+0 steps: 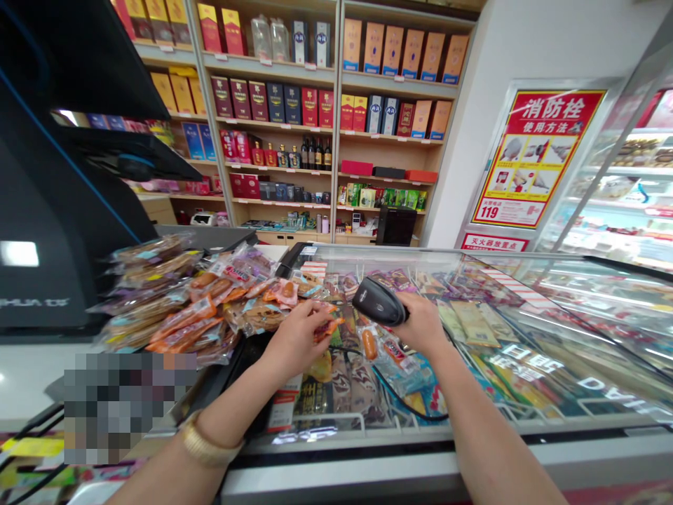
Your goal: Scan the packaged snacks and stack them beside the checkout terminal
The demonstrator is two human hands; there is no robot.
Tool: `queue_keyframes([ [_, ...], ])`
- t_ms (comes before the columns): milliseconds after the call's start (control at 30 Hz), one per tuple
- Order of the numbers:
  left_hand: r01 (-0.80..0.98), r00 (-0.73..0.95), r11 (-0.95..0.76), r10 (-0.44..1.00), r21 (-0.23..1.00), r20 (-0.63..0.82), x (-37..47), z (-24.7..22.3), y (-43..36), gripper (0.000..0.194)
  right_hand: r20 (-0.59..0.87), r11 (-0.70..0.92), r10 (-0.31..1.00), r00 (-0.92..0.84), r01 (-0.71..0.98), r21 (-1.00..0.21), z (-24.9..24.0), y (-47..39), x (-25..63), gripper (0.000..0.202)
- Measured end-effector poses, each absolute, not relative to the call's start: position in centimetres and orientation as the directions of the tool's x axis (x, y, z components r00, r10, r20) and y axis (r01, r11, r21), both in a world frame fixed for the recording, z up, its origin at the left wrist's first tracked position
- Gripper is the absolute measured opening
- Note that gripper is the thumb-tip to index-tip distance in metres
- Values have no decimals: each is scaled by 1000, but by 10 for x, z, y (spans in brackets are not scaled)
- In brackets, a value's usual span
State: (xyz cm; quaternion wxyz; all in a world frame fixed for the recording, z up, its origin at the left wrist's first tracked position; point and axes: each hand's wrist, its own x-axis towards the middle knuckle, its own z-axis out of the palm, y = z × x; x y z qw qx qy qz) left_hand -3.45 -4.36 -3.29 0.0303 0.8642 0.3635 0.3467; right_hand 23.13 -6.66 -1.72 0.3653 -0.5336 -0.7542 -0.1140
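My right hand (420, 324) is wrapped round the grip of a black barcode scanner (379, 301), whose head points left above the freezer's glass lid. A small orange snack packet (330, 327) is pinched in my left hand (298, 335), just left of the scanner. Beneath the scanner, sausage packets (370, 344) in clear and orange wrap lie on the glass. Left of my left hand spreads a heap of packaged snacks (210, 298), with orange wrappers on top. The scanner's cable (399, 400) curves down over the lid.
A chest freezer (336, 449) with packaged goods under its glass stretches to the right. A dark checkout machine (47, 210) stands at left, beside stacked flat packs (150, 287). Shelves (284, 130) of boxes and bottles line the back; a red notice (539, 158) hangs on the wall.
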Motion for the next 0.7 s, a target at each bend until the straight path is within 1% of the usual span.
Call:
queue_keyframes([
  [33, 593, 435, -726, 654, 349, 619, -34, -33, -43, 24, 653, 392, 740, -162, 893, -223, -16, -67, 232, 21],
  [100, 545, 354, -705, 685, 455, 637, -34, -32, -41, 25, 601, 369, 783, -162, 899, -237, -13, -68, 233, 20],
  [167, 473, 316, -688, 716, 550, 623, -34, -31, -41, 25, 534, 345, 829, -166, 903, -256, -11, -69, 236, 19],
  [233, 415, 316, -692, 718, 590, 620, -33, -29, -41, 23, 458, 319, 873, -166, 905, -280, -9, -70, 240, 19],
  [300, 413, 319, -704, 706, 578, 633, -33, -27, -41, 16, 398, 295, 903, -161, 905, -305, -9, -69, 245, 19],
  [367, 451, 307, -701, 703, 552, 641, -33, -25, -41, 7, 362, 293, 918, -165, 895, -336, -9, -69, 247, 18],
  [433, 475, 287, -690, 708, 546, 646, -34, -24, -40, 9, 342, 313, 921, -187, 877, -364, -9, -68, 248, 16],
  [500, 480, 283, -686, 711, 547, 644, -35, -24, -39, 6, 332, 333, 920, -210, 865, -375, -9, -69, 246, 15],
  [533, 480, 288, -685, 714, 549, 638, -36, -25, -38, 9, 331, 337, 919, -215, 864, -374, -9, -69, 244, 14],
  [633, 495, 311, -682, 718, 538, 623, -36, -27, -37, 25, 327, 339, 919, -220, 866, -369, -7, -71, 240, 12],
  [700, 510, 338, -693, 706, 510, 622, -36, -27, -37, 28, 318, 338, 921, -224, 866, -369, -6, -73, 238, 11],
])
